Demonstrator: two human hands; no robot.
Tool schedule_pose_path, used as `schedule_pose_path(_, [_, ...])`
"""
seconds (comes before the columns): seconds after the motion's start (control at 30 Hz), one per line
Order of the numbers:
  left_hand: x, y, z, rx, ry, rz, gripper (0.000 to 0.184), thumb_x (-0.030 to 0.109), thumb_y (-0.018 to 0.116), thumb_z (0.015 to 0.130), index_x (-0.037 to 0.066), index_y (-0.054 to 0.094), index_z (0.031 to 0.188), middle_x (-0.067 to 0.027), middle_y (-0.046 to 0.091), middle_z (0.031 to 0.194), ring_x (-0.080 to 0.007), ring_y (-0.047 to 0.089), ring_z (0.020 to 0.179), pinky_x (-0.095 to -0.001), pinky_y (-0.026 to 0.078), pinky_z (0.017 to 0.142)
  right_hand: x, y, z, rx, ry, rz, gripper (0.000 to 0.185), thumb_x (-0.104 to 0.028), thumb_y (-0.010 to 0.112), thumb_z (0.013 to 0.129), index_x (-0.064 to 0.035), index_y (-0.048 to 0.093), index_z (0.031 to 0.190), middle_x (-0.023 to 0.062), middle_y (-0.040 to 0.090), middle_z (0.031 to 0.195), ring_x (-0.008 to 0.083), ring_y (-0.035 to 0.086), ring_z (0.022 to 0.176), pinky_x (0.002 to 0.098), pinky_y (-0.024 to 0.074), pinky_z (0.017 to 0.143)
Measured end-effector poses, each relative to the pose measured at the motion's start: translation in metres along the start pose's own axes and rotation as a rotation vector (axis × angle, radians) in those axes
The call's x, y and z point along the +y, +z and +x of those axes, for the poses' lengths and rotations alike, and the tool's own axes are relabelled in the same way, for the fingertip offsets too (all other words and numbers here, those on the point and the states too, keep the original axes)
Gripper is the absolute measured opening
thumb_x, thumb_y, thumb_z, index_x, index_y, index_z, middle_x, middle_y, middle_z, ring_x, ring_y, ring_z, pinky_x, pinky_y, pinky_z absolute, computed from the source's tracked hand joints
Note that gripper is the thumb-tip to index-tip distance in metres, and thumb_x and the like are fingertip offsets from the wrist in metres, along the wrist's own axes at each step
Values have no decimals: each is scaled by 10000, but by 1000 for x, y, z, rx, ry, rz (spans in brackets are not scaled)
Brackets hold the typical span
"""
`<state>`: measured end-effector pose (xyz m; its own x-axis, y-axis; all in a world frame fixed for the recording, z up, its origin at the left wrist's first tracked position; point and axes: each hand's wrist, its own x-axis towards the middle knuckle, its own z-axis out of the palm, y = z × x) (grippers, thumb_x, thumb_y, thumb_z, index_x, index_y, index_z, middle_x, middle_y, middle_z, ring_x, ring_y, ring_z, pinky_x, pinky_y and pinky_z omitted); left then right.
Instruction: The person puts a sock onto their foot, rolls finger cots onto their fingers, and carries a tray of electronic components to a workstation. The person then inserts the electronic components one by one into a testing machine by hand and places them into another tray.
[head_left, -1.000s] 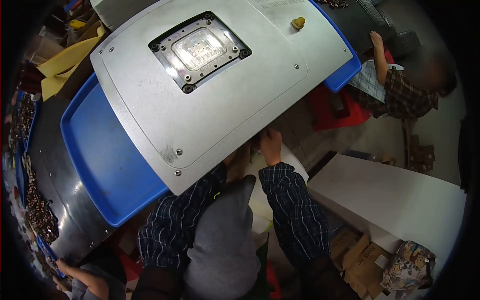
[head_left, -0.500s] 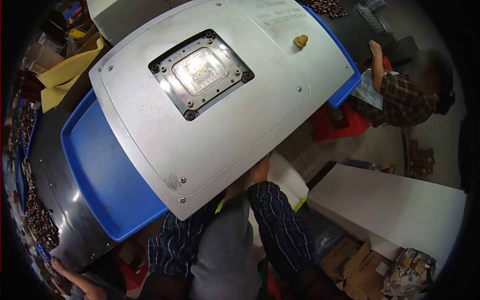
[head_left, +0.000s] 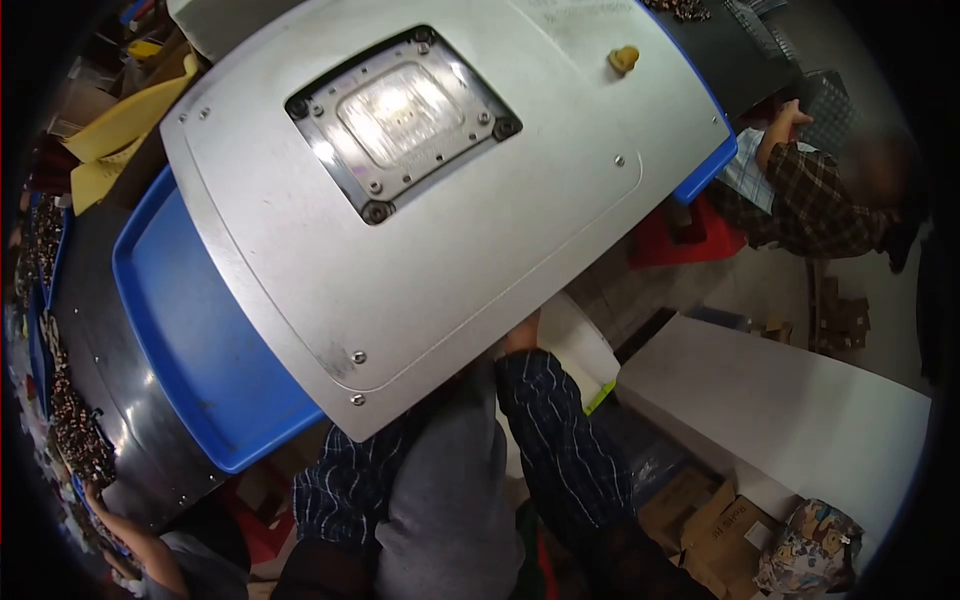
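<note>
Dark desk (head_left: 95, 310) flanks the metal plate (head_left: 450, 235), a blue tray (head_left: 210, 330) beneath it likely for catching bits, right hand (head_left: 523, 335) under the plate's near edge, left hand hidden, fingers' opening and hold beyond telling.

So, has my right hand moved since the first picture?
Yes. Your right hand has moved leftward in the picture, judged against the white box: the gap between them is wider now. Less of it shows past the silver panel.
</note>
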<state>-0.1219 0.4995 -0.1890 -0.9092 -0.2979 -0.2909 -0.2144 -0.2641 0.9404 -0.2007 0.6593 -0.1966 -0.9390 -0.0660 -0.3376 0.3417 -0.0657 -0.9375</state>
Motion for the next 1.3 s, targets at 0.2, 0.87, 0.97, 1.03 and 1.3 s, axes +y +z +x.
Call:
schedule_pose_path(0.2, [-11, -8, -22, -3, -71, 42, 336, 197, 406, 864, 6, 464, 1134, -124, 505, 1097, -178, 447, 1029, -288, 366, 879, 80, -10, 34, -136, -151, -259, 198, -194, 567, 725, -28, 603, 825, 221, 565, 775, 399, 532, 749, 435, 449, 615])
schedule_pose_path(0.87, [-52, -26, -26, -59, -122, 226, 329, 187, 433, 840, 17, 479, 1119, -138, 511, 1089, -195, 462, 1022, -300, 378, 867, -5, -55, -82, -458, -304, -1196, 92, -165, 522, 733, -117, 585, 779, 124, 581, 657, 333, 564, 591, 422, 440, 507])
schedule_pose_path(0.97, [-54, -27, -27, -57, -123, 250, 329, 185, 437, 837, 18, 482, 1116, -140, 512, 1088, -197, 465, 1021, -302, 380, 865, -1, -60, -91, -377, -302, -1091, 120, -214, 526, 749, -132, 602, 794, 119, 587, 656, 325, 567, 590, 424, 441, 510])
schedule_pose_path(1.03, [-48, -34, -33, -61, -124, 267, 328, 184, 439, 835, 19, 483, 1115, -141, 513, 1088, -199, 466, 1020, -303, 381, 864, -6, -52, -86, -447, -268, -1200, 142, -235, 523, 756, -136, 603, 816, 125, 587, 655, 329, 567, 593, 430, 440, 513])
schedule_pose_path(1.3, [-23, -35, -28, -40, -52, 320, 326, 180, 450, 825, 24, 489, 1109, -147, 515, 1085, -206, 472, 1017, -309, 386, 860, -7, -44, -91, -447, -23, -1398, 164, -208, 505, 723, -101, 613, 784, 149, 583, 658, 372, 562, 631, 448, 459, 565])
